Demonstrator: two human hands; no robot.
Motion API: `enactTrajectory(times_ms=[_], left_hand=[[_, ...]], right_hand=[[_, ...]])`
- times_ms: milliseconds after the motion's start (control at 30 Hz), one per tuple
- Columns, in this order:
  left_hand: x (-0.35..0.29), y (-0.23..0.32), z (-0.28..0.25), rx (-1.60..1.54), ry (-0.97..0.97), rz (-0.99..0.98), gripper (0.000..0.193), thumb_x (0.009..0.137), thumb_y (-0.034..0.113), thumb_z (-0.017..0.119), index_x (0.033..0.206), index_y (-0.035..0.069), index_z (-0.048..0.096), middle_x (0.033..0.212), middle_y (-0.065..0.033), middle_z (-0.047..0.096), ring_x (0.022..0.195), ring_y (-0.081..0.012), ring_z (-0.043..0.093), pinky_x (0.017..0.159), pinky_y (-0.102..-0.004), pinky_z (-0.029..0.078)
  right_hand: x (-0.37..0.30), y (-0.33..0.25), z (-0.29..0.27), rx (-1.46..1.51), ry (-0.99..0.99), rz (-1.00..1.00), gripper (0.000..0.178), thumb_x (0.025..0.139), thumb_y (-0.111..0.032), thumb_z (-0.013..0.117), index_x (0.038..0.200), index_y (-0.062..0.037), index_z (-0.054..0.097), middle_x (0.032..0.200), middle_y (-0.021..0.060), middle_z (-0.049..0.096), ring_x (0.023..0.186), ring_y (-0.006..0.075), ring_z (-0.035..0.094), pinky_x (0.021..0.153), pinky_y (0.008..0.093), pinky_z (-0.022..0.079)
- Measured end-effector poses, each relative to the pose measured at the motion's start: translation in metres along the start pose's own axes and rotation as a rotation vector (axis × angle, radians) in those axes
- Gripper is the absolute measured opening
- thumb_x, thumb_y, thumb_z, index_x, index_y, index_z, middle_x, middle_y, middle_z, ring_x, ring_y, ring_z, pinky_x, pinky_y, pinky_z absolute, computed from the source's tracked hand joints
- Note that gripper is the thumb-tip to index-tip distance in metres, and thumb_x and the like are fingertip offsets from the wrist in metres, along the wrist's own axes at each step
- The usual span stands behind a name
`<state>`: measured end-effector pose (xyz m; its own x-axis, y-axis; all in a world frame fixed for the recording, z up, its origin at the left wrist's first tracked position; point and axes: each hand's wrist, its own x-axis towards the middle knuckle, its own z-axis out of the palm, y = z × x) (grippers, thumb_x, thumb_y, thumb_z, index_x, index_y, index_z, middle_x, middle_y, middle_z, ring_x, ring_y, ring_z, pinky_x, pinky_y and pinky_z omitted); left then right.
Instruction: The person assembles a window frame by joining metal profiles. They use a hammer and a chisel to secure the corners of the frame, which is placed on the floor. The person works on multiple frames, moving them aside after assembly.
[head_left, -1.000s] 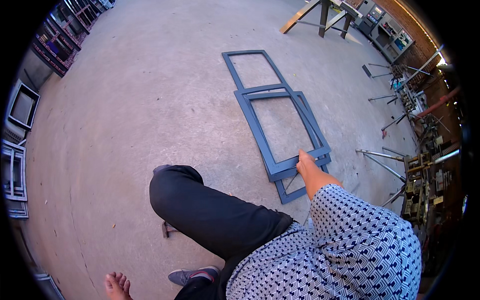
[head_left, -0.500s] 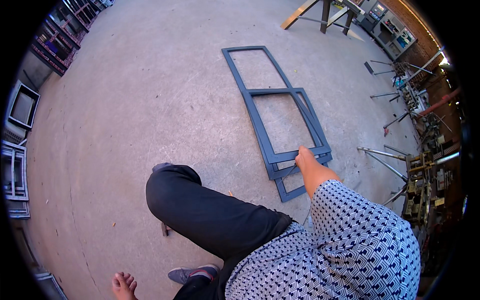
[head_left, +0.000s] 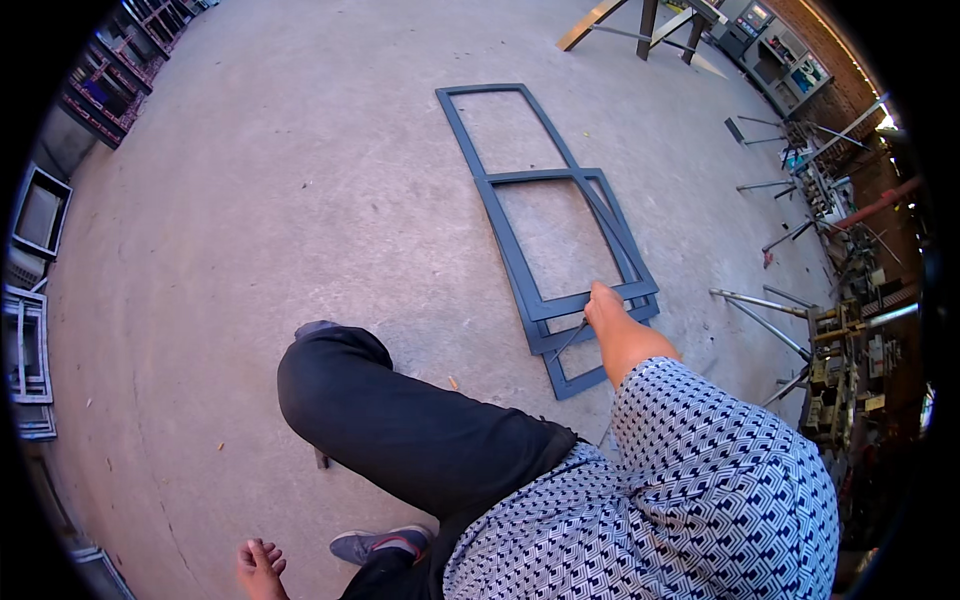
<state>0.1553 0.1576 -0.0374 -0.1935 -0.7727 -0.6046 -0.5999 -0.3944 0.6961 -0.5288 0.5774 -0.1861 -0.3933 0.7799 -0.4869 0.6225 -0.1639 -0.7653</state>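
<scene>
Far L: pale window-type frames (head_left: 32, 345) near the wall, w/ a dark-rimmed unit (head_left: 42, 212) just above 'em in view & dark racks (head_left: 105, 85) up in the top L corner. Next, low in view, the left grip (head_left: 262, 562), hanging over the concrete floor (head_left: 220, 250): fingers loosely curled, released, nothing visible in it afaict. Nearest stuff to it = a grey shoe w/ red trim (head_left: 375, 546) & a bent leg in dark trousers (head_left: 400, 400). Smth small & dark (head_left: 320, 458) pokes out from under that leg, mostly hidden, can't tell what it is.

Mid-R: blue-grey rect. frames flat on the floor, overlapping at slightly diff angles. The top frame (head_left: 513, 247) lies over the lower frames (head_left: 550, 125), which stick out at the far end & the near end; can't tell exactly how many. Right grip (head_left: 604, 305) is clenched on the top frame's near rail, arm in a patterned navy/white sleeve (head_left: 665, 400).

Farther R: trestle-ish stand (head_left: 645, 30) up top, grey machine (head_left: 770, 60) by the brick wall, then metal-legged stands (head_left: 765, 305) w/ clutter down the R edge.
</scene>
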Motion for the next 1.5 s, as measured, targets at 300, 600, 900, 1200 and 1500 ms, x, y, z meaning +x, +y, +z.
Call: enactTrajectory(times_ms=[300,600,900,1200,1500], left_hand=[[0.013,-0.03,0.015,0.069,-0.06,-0.014,0.054,0.112,0.035,0.052,0.14,-0.012,0.051,0.129,-0.0285,0.067,0.116,-0.0337,0.07,0.097,-0.0416,0.061],[0.025,-0.063,0.035,0.193,0.013,0.068,0.042,0.108,0.043,0.059,0.115,0.002,0.062,0.1,-0.0086,0.069,0.086,-0.0171,0.068,0.074,-0.0327,0.056],[0.021,-0.056,0.069,0.303,-0.051,0.054,0.034,0.108,0.031,0.06,0.114,-0.003,0.063,0.094,-0.0095,0.07,0.083,-0.0174,0.069,0.075,-0.0321,0.057],[0.017,-0.049,0.098,0.354,-0.117,0.129,0.034,0.104,0.026,0.065,0.11,-0.007,0.067,0.092,-0.0147,0.074,0.083,-0.0221,0.071,0.079,-0.0374,0.057],[0.03,-0.065,0.109,0.449,-0.082,0.236,0.04,0.099,0.033,0.069,0.108,-0.006,0.071,0.094,-0.0188,0.078,0.083,-0.0251,0.075,0.079,-0.0408,0.059]], right_hand=[[0.03,-0.004,-0.001,-0.073,-0.035,0.006,0.04,0.08,-0.023,0.085,0.11,-0.0008,0.071,0.112,0.0132,0.073,0.088,0.0261,0.069,0.08,0.0433,0.057],[0.008,0.009,-0.02,-0.094,-0.078,-0.019,0.03,0.087,-0.006,0.069,0.116,0.0014,0.069,0.115,0.0178,0.071,0.088,0.0293,0.072,0.074,0.0457,0.059],[-0.063,0.043,-0.016,-0.915,-0.304,-0.811,0.031,0.09,-0.024,0.068,0.11,-0.0007,0.075,0.114,0.0244,0.075,0.109,0.0418,0.072,0.093,0.0489,0.057],[-0.16,0.149,-0.018,-1.169,-0.847,-1.119,0.027,0.091,-0.03,0.066,0.104,-0.0069,0.07,0.105,0.0246,0.074,0.103,0.0451,0.071,0.089,0.0555,0.056],[-0.204,0.171,-0.042,-1.317,-1.449,-1.304,0.046,0.094,-0.048,0.061,0.117,-0.0094,0.071,0.119,0.0264,0.072,0.119,0.0456,0.065,0.098,0.0528,0.052]])
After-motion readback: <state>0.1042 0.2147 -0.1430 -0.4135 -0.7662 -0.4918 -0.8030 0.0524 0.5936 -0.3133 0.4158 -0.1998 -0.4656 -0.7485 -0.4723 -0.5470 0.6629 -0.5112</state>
